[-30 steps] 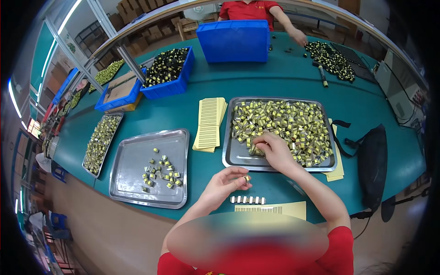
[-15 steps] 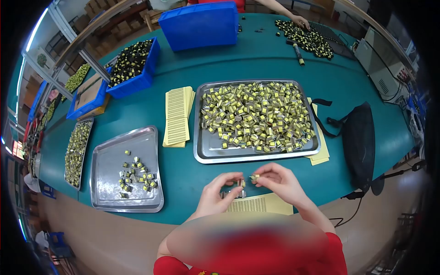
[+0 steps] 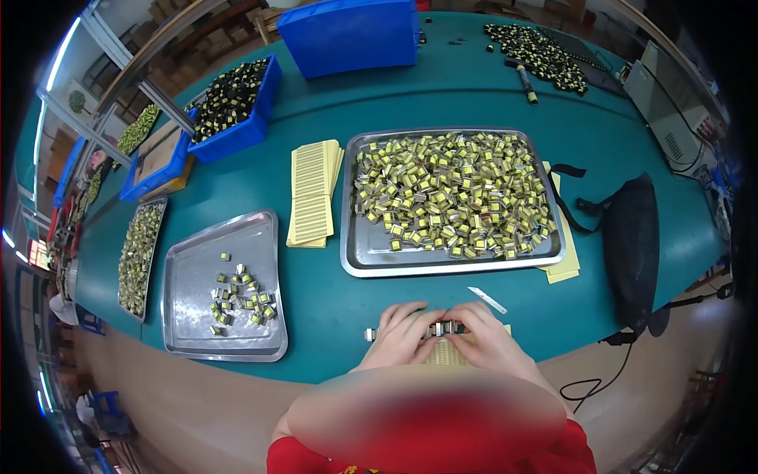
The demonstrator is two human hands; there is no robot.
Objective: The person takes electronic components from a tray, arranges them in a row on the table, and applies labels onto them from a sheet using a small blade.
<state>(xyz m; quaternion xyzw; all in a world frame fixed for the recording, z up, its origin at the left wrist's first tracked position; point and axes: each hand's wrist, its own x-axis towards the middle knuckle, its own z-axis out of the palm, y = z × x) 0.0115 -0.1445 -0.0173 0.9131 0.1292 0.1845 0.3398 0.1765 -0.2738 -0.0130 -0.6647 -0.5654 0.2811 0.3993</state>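
Observation:
My left hand (image 3: pixel 404 333) and my right hand (image 3: pixel 483 340) are close together at the table's near edge, fingers bent around a row of small transformers (image 3: pixel 440 329). The row has metal sides and runs left to right between the hands, with fingers covering much of it. One end piece (image 3: pixel 369 335) shows left of my left hand. Beneath the hands lies a yellow label sheet (image 3: pixel 447 354) printed with rows. A thin white strip (image 3: pixel 488 300) rests just beyond my right hand. Past it, a large metal tray (image 3: pixel 371 257) holds a heap of yellow-wrapped transformers (image 3: pixel 458 186).
A second metal tray (image 3: pixel 185 296) with several transformers is at left, beside a narrow filled tray (image 3: pixel 136 261). Yellow sheets (image 3: pixel 312 197) lie between trays. Blue bins (image 3: pixel 264 103) stand farther back, a black bag (image 3: pixel 632 245) at right, and black-and-yellow parts (image 3: pixel 537 59) at far right.
My hands have come together around the row; before, each pinched small parts apart. The white strip now shows beyond my right hand. Another person's hand at the far parts has left view.

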